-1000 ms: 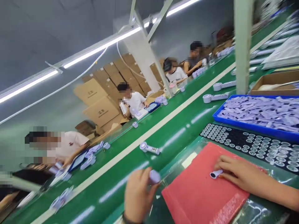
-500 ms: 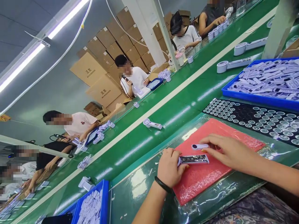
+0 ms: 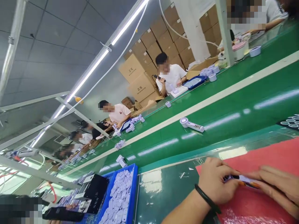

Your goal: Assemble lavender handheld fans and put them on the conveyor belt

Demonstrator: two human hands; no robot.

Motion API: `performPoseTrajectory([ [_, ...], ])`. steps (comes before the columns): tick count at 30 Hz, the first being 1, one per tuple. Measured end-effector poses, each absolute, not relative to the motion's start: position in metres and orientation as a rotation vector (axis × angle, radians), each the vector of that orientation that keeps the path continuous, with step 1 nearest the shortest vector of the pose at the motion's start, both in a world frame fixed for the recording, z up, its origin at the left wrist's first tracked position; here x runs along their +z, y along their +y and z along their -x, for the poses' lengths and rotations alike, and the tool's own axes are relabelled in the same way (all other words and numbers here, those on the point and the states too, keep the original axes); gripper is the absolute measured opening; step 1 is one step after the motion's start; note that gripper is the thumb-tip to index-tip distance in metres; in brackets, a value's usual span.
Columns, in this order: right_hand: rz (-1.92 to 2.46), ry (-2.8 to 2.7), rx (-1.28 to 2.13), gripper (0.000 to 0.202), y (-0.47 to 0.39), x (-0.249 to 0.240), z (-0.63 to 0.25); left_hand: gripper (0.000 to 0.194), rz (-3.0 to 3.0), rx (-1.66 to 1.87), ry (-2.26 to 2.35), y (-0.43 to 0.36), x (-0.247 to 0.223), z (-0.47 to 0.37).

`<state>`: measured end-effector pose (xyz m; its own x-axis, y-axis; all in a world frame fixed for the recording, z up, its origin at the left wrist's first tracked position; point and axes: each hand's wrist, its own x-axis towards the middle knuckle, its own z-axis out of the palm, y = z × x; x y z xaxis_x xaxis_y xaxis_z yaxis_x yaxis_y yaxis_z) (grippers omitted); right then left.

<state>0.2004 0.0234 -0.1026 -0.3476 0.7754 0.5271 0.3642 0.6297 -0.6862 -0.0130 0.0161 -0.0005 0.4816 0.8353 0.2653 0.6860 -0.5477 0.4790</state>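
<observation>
At the lower right, over a red sheet (image 3: pixel 254 205), my left hand (image 3: pixel 218 180) is closed round one end of a small lavender handle piece (image 3: pixel 245 179). My right hand (image 3: pixel 277 183) has its fingers pressed on the other end of the same piece. Both hands nearly meet on it. Dark parts show between the fingers, and much of the piece is hidden by them. A black band is round my left wrist.
A blue tray (image 3: pixel 134 186) of lavender pieces stands left of my left arm. Beyond runs a green conveyor belt (image 3: pixel 158 137) carrying a lavender fan (image 3: pixel 191 124). A black sheet of rings (image 3: pixel 289 122) lies at the right edge. People sit across the belt.
The view has swung left. The separate cover piece from my right hand is now brought against the unit in my left hand, and both hands are close together.
</observation>
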Motion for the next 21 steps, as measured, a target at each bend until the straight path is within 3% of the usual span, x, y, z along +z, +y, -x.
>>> performPoseTrajectory([
  [7, 0.925, -1.911, 0.710, 0.028, 0.028, -0.110, -0.205, 0.021, -2.420, 0.567, 1.297, 0.011, 0.010, 0.010],
  [13, 1.125, -2.092, 0.863, 0.045, -0.010, -0.049, -0.210, 0.035, -2.338, 0.673, 1.277, -0.025, 0.031, 0.010],
  [17, 1.070, -2.144, 0.861, 0.031, -0.018, -0.017, -0.204, 0.029, -2.377, 0.677, 1.289, -0.031, 0.032, 0.005],
  [21, 1.031, -2.164, 0.811, 0.031, -0.020, -0.016, -0.205, 0.024, -2.491, 0.671, 1.230, -0.033, 0.029, 0.003],
])
